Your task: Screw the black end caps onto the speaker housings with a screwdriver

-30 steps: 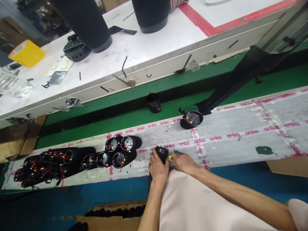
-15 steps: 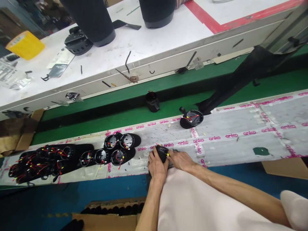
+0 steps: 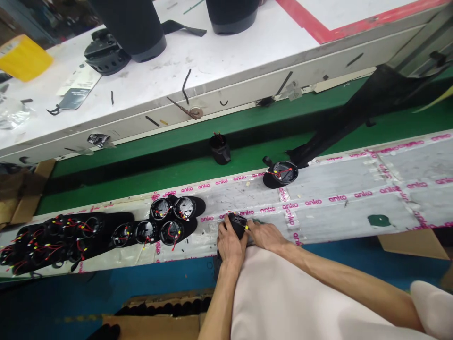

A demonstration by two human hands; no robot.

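Close to my body, my left hand [image 3: 230, 245] wraps round a black housing [image 3: 237, 225] with a smooth dark end face. My right hand [image 3: 265, 235] is at the housing's right edge, its fingers pressed together round a small yellow-tipped wire connector [image 3: 247, 227]. A bit of red wire shows at the top of the housing. To the left on the bench stand several open black cylinders [image 3: 171, 232] with red wires and small connectors inside. Another open cylinder [image 3: 285, 173] with red wires lies up and to the right of my hands.
The grey bench [image 3: 329, 217] is taped with pink-lettered strips. Beyond a green strip [image 3: 141, 165] is a white table [image 3: 148, 85] with large black cylinders [image 3: 231, 16] and a yellow tape roll [image 3: 26, 57]. One black cylinder [image 3: 221, 150] stands on the green strip. A cardboard box [image 3: 159, 326] sits below.
The view has shifted slightly, so the table and left-hand cylinders appear a little further left. Both hands keep nearly the same position on the housing and connector.
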